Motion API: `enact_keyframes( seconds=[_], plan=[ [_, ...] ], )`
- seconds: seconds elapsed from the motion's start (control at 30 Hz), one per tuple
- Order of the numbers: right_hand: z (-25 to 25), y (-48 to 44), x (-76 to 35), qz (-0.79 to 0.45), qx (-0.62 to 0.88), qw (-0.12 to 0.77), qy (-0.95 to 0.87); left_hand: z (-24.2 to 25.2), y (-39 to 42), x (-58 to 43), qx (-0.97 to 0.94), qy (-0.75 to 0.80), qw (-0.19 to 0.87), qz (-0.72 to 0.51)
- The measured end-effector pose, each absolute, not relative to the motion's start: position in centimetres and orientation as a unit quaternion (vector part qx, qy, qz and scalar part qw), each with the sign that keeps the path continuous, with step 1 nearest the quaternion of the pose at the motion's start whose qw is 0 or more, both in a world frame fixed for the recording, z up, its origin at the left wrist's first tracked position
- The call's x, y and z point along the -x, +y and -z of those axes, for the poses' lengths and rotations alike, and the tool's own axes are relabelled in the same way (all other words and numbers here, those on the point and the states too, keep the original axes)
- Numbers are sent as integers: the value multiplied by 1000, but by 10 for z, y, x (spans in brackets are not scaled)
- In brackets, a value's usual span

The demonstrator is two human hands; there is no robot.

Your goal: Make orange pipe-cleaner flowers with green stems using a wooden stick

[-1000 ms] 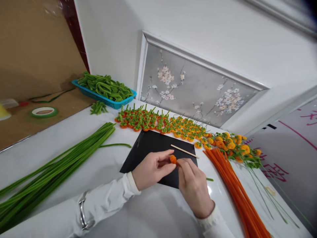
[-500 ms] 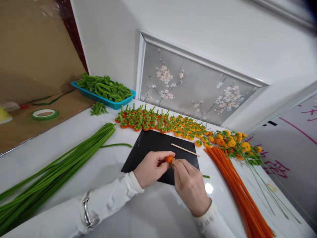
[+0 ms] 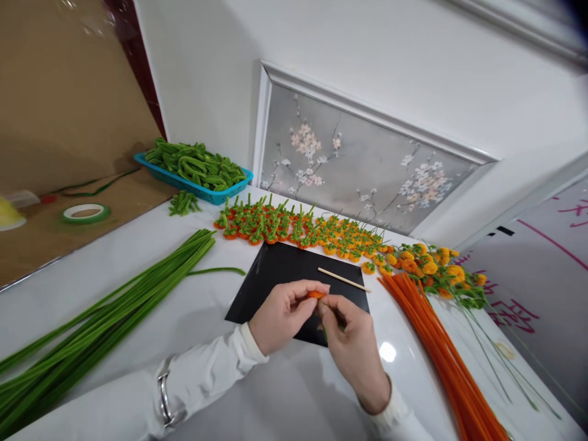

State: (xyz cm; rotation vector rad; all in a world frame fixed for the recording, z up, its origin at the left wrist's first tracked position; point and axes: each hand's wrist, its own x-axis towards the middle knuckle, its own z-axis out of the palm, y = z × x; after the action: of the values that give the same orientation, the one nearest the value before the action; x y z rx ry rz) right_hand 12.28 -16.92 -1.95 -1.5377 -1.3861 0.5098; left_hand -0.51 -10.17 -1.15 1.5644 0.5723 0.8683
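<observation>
An orange fuzzy pipe-cleaner flower head [image 3: 315, 294] is pinched between the thumb and fingers of my left hand [image 3: 285, 313]. Close against its right side, the fingertips of my right hand [image 3: 351, 337] are pressed together at the flower's edge. A bit of green pipe cleaner [image 3: 340, 322] shows under the right fingers; what exactly the fingertips grip is hidden. Both hands are above a black mat [image 3: 285, 263]. A thin wooden stick [image 3: 343, 279] lies on the mat just beyond them.
Finished flower heads with green stems [image 3: 275, 223] stand in rows behind the mat. Long green pipe cleaners [image 3: 151, 288] lie left, orange ones [image 3: 441, 349] right. A blue basket [image 3: 215, 196] holds green loops. Green tape [image 3: 86, 213] sits at far left; yellow-orange flowers [image 3: 429, 267] lie at right.
My right hand has turned, its fingers now curled lower beside the flower, with green showing beneath them. The orange flower has tilted and looks flatter in my left hand.
</observation>
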Motion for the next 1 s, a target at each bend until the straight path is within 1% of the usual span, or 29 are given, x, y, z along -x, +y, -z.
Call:
enact_keyframes(
  seconds=[0.07,0.23,0.3,0.37,0.5,0.53,0.6,0.7,0.87,0.93,1.0],
  plan=[
    [18,-170,-123,-229,632,484,-561,12,-101,5,-678,252,581,-373],
    [11,-168,-127,-375,597,504,-499,9,-101,8,-705,238,551,-378],
    [10,-167,-129,-389,591,493,-507,9,-100,9,-720,238,530,-380],
    [11,-167,-132,-346,608,465,-542,11,-98,10,-748,239,491,-378],
    [10,-170,-135,-181,648,382,-634,18,-95,12,-828,195,373,-370],
    [9,-171,-136,-166,650,362,-648,19,-95,12,-846,180,350,-360],
    [5,-172,-140,-192,646,326,-663,19,-93,13,-868,165,327,-334],
    [2,-173,-149,-258,639,304,-658,15,-88,15,-869,182,349,-299],
    [5,-172,-153,-192,634,333,-671,11,-81,18,-847,197,430,-242],
    [8,-170,-149,-179,616,329,-693,12,-81,18,-831,185,467,-239],
    [11,-167,-146,-171,605,334,-702,13,-81,15,-789,179,528,-257]
  ],
)
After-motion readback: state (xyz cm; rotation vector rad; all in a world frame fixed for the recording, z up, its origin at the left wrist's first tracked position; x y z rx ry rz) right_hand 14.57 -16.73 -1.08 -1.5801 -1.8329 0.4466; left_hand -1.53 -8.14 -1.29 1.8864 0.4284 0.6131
